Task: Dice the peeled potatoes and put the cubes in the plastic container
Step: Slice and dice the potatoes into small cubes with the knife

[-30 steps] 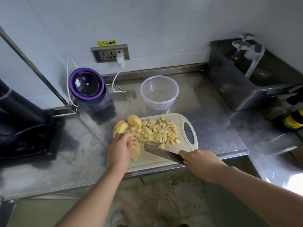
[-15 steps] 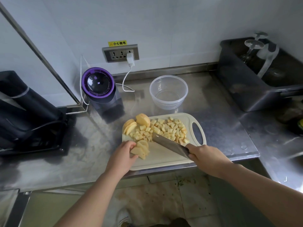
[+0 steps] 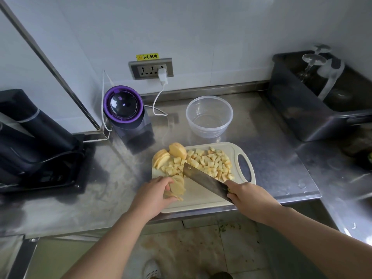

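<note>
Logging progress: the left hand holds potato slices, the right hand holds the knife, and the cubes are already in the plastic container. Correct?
No. The head view shows the plastic container empty; the cubes lie on the cutting board. The left hand does hold slices and the right hand the knife.
</note>
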`<state>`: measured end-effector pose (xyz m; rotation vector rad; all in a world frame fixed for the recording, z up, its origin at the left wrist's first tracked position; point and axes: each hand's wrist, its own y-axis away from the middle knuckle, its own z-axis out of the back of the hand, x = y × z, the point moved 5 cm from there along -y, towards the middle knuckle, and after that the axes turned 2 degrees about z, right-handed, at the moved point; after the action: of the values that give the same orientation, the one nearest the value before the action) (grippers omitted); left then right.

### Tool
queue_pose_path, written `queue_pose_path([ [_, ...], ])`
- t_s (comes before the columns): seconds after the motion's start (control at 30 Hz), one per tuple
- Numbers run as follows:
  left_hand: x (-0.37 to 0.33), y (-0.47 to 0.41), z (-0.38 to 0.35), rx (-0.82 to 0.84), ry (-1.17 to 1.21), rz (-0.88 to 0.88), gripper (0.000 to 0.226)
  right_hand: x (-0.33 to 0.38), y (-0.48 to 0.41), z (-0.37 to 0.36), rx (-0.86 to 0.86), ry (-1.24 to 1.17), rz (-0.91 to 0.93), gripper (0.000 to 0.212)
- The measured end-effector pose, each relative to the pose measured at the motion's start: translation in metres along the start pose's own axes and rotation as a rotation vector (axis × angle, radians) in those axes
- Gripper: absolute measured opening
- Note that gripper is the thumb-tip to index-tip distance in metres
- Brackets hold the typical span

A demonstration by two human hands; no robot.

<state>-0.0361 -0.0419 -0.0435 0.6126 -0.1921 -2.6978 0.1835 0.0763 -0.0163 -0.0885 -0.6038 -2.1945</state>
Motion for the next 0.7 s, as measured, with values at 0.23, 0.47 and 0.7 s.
queue_pose_path([
  [0.23, -0.005, -0.011, 0.0, 0.087, -0.132, -0.06, 0.064, 0.0, 0.001, 0.001, 0.003, -0.019, -0.004, 0.028],
  [0.47, -0.008, -0.007, 0.001, 0.035, -0.048, -0.051, 0.046, 0.002, 0.001, 0.002, -0.001, -0.018, -0.003, 0.027],
  [0.7, -0.013, -0.006, 0.001, -0.026, 0.092, -0.035, 0.022, 0.003, 0.0, 0.004, -0.008, -0.016, -0.002, 0.026],
])
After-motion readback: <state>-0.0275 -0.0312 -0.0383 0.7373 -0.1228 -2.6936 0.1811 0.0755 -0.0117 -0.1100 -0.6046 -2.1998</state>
